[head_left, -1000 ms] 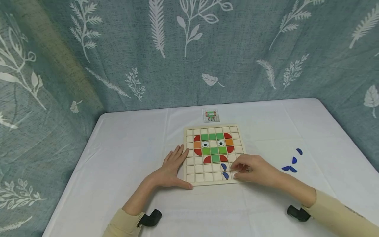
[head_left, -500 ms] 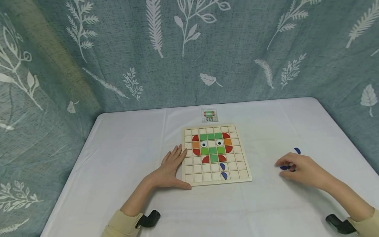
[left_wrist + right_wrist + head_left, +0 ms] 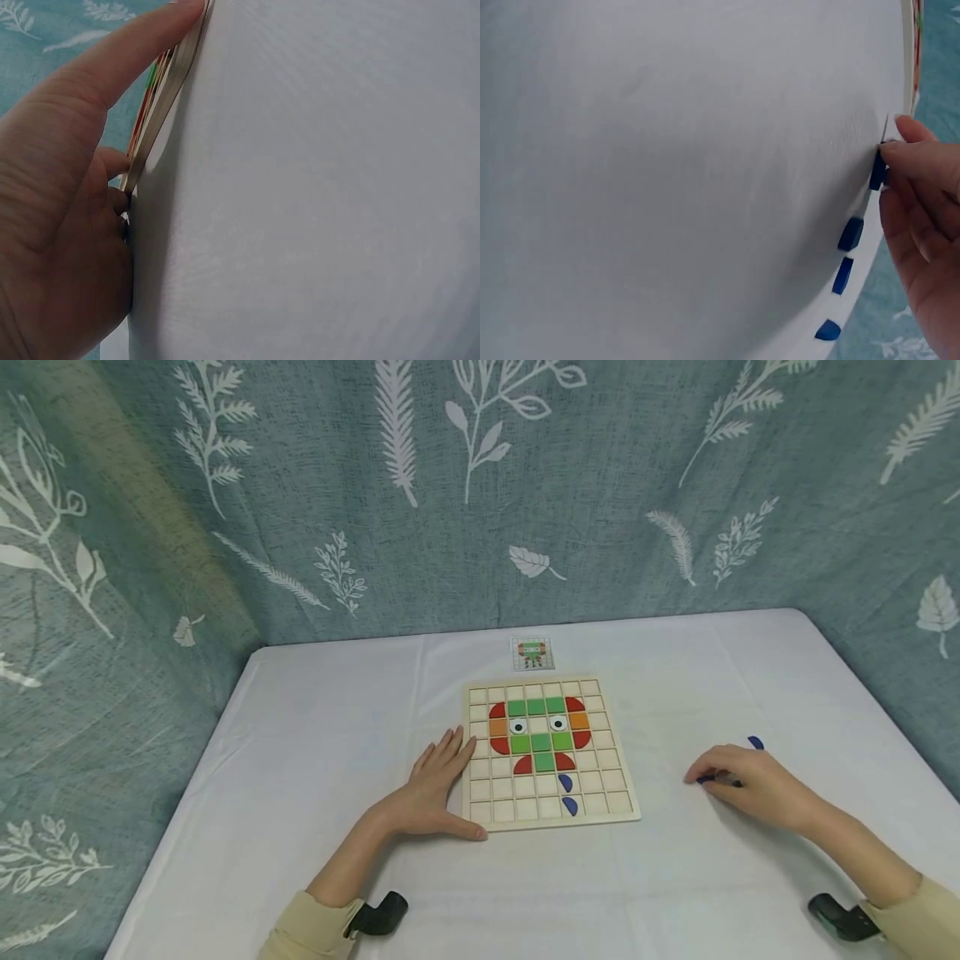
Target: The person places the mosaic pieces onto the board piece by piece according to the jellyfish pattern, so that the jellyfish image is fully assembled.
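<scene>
A square wooden grid board (image 3: pixel 628 802) carries red, green and orange tiles, two eye tiles and two blue tiles at the lower middle. My left hand (image 3: pixel 431 789) lies spread along its left side, fingertips on the left edge and thumb at the lower left corner. To the right of the board, my right hand (image 3: pixel 757 783) pinches a blue half-round tile (image 3: pixel 877 169) between thumb and fingers, low over the cloth. Behind it in the right wrist view lie more blue tiles (image 3: pixel 850 234); the hand partly hides them in the head view.
A small picture card (image 3: pixel 533 654) with a matching tile figure lies beyond the board. One blue tile (image 3: pixel 755 742) rests past the right hand. White cloth covers the table (image 3: pixel 337 718), and a patterned curtain (image 3: pixel 450 568) hangs behind it.
My right hand has moved from the board's lower right out to the loose blue tiles and now pinches one. My left hand stays on the board's edge.
</scene>
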{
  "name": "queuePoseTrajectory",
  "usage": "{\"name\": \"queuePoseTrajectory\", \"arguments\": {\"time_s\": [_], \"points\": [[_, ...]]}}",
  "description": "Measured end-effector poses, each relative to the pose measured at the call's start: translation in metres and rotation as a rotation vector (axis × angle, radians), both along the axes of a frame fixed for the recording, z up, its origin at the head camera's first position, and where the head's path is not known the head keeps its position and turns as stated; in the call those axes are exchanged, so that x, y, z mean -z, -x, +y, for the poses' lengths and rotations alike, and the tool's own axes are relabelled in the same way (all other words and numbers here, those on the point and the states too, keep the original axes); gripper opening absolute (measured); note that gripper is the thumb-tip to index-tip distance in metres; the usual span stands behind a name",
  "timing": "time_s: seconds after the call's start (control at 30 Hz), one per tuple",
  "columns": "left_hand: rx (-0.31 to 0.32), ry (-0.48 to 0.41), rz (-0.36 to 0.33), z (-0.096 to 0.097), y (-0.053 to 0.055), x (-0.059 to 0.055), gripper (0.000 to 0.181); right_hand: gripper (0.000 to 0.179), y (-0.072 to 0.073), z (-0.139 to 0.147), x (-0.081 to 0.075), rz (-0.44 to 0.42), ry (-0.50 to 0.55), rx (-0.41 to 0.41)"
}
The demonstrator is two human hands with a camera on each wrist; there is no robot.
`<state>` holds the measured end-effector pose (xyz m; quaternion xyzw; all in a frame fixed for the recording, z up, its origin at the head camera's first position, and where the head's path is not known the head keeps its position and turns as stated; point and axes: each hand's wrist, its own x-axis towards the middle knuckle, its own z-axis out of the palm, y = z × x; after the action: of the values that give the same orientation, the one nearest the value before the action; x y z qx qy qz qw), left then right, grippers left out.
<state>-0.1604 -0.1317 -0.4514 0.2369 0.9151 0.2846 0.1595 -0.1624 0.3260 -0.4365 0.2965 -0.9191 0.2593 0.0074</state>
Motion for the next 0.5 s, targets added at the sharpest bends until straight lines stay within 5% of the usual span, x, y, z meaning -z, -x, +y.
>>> {"name": "queuePoseTrajectory", "arguments": {"time_s": [0.3, 0.5], "points": [[0.002, -0.003, 0.005, 0.001, 0.000, 0.002, 0.126, 0.027, 0.000, -0.009, -0.005, -0.023, -0.066, 0.217], [0.002, 0.003, 0.006, 0.000, 0.000, 0.002, 0.126, 0.017, 0.003, -0.013, 0.000, -0.073, -0.032, 0.153]]}}
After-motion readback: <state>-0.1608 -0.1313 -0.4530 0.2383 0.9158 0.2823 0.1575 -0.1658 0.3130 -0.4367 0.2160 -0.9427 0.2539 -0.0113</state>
